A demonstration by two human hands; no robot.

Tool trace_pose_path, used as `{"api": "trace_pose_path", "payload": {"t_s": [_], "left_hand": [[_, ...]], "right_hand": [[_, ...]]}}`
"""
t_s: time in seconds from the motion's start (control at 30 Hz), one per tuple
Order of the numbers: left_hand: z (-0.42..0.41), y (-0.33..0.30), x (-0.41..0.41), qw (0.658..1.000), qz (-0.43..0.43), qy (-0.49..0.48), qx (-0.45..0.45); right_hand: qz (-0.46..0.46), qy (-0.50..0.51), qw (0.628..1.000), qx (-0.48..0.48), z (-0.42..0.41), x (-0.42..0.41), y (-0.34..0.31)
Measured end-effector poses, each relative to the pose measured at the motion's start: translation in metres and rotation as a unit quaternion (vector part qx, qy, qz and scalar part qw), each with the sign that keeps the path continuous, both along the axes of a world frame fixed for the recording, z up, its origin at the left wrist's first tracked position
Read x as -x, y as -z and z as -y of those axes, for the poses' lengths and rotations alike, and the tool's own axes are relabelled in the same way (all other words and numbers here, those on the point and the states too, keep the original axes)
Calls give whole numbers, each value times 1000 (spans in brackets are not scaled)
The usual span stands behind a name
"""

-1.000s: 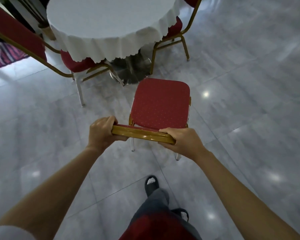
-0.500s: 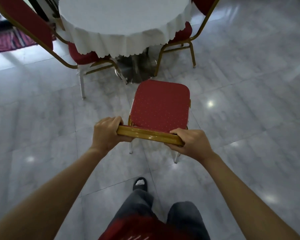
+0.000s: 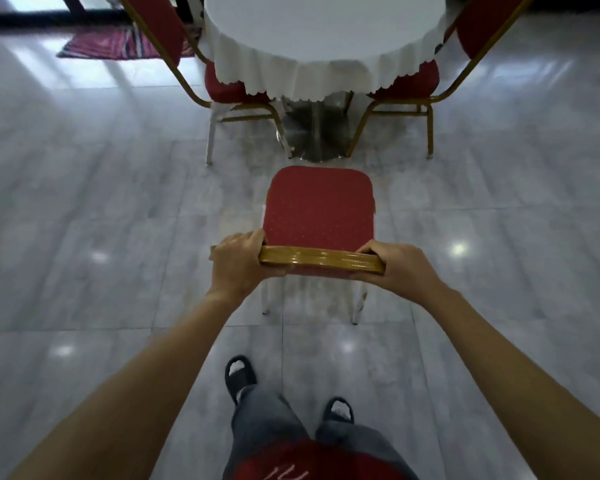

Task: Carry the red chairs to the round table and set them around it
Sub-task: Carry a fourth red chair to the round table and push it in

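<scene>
Before the round table (image 3: pixel 323 29), both hands (image 3: pixel 238 265) grip a red chair (image 3: pixel 319 209).

Single head-worn wide-angle view, steeply down and forward, close over the hands, round table (image 3: pixel 323 26) ahead.

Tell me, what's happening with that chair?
A person holds a red chair by the gold top rail of its back, left hand at one end and right hand at the other. It faces the round table, a short way off, in the gap between two chairs already tucked under the white cloth.
</scene>
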State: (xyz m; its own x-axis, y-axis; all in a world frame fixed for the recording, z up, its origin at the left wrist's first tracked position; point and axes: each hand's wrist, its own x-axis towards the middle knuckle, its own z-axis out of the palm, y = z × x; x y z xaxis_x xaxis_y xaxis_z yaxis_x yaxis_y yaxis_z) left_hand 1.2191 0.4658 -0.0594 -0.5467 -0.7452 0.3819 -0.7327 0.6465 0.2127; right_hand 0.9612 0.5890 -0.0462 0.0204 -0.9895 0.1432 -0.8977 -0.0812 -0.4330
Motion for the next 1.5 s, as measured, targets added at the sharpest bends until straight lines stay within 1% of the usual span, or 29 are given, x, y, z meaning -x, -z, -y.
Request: {"api": "trace_pose_path", "payload": {"t_s": [0.1,0.23,0.43,0.53,0.77,1.0,1.17,1.33,1.5], "left_hand": [[-22,-1,-2,1000,4,-16,4],[-26,-5,-6,1000,11,6,16],[-17,0,-7,995,-42,66,56],[-12,6,-6,992,-65,69,78],[18,3,7,994,-61,58,67],[65,7,20,994,-55,70,66],[126,9,45,994,-47,67,67],[199,14,73,997,-22,63,28],[258,16,94,997,-24,68,-7]], "right_hand": [[0,-14,1000,20,-9,4,0],[-11,-2,996,84,-12,3,7],[-22,-5,989,149,-11,5,17],[-28,-3,983,179,-8,8,23],[-27,-5,983,180,24,19,22],[-30,-9,980,197,67,34,23],[-41,1,984,172,124,60,23],[-34,33,994,101,189,84,12],[-34,44,998,-4,244,102,0]]}}
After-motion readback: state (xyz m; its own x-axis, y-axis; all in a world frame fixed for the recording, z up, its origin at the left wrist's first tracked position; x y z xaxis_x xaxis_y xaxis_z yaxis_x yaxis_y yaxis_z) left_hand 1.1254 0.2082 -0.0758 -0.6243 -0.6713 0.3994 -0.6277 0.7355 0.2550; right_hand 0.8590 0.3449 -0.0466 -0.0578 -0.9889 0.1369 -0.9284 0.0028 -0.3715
